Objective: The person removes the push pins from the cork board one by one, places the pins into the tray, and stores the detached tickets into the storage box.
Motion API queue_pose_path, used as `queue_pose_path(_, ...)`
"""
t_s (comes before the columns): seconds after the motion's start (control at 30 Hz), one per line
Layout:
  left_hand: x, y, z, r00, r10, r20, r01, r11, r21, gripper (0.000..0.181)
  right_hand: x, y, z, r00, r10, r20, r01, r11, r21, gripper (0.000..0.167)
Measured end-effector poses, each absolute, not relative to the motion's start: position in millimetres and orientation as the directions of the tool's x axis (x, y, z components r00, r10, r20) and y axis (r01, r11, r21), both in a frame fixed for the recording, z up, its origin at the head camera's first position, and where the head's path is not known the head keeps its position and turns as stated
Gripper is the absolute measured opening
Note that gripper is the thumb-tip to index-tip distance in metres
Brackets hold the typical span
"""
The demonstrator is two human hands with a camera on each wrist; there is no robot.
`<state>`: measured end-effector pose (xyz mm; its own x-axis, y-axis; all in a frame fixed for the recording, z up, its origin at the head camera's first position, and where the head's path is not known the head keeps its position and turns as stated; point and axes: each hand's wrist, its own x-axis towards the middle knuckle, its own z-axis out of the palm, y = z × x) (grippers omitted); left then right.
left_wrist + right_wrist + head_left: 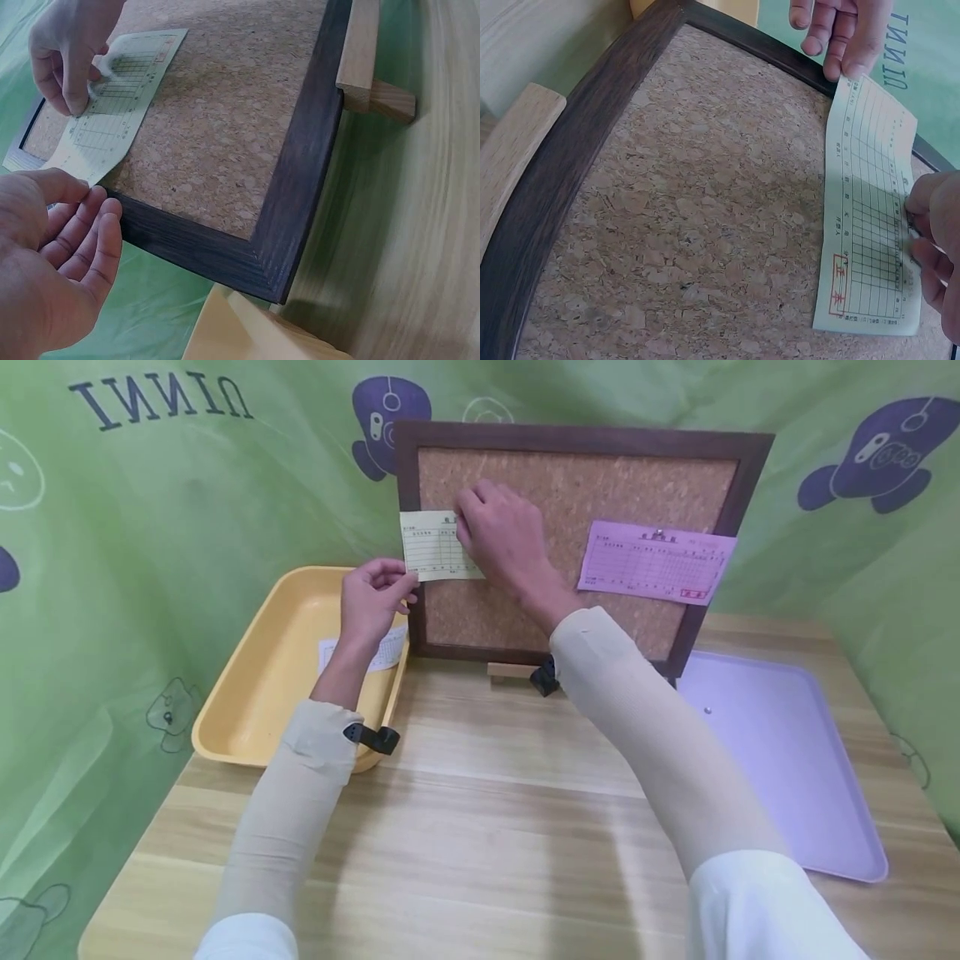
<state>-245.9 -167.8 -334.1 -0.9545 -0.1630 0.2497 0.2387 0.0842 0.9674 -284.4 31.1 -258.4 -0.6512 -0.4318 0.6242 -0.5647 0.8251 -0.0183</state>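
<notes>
A pale green receipt slip (438,545) lies against the left side of a framed cork board (517,618). My left hand (375,597) pinches its lower left corner between thumb and forefinger, over the frame's left edge. With curled fingers, my right hand (506,535) is at the slip's upper edge, hiding its right part in the head view. In the right wrist view, the right hand (939,232) pinches what looks like a small pin, mostly hidden by the fingertips. A purple receipt slip (652,564) hangs on the board's right side under a silver pin (659,534).
A yellow tray (247,693) holding a white printed slip (386,652) stands at the left. At the right lies a lilac tray (795,760) with a small silver pin (707,711) on it. A wooden stand (510,671) shows under the board.
</notes>
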Motion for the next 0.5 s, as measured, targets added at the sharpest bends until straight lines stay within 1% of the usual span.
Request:
queue_pose_path(0.17, -246.0, -169.6, -333.2, -0.951, -0.172, 0.258, 0.248, 0.077, 0.966, 0.01, -285.1, 27.8, -257.8, -0.631, -0.451, 0.631, -0.575, 0.818, 0.011, 0.023)
queue_pose_path(0.37, -246.2, -169.4, -333.4, -0.956, -0.154, 0.251, 0.242, 0.071, 0.968, 0.009, -284.3, 29.1, -258.5, -0.646, -0.432, 0.629, -0.562, 0.827, -0.009, 0.022)
queue_pose_path(0.5, -245.8, -168.9, -333.8, -0.957, -0.154, 0.245, 0.237, 0.072, 0.969, 0.008, -282.6, 30.2, -258.6, -0.644, -0.427, 0.635, -0.56, 0.828, -0.011, 0.022)
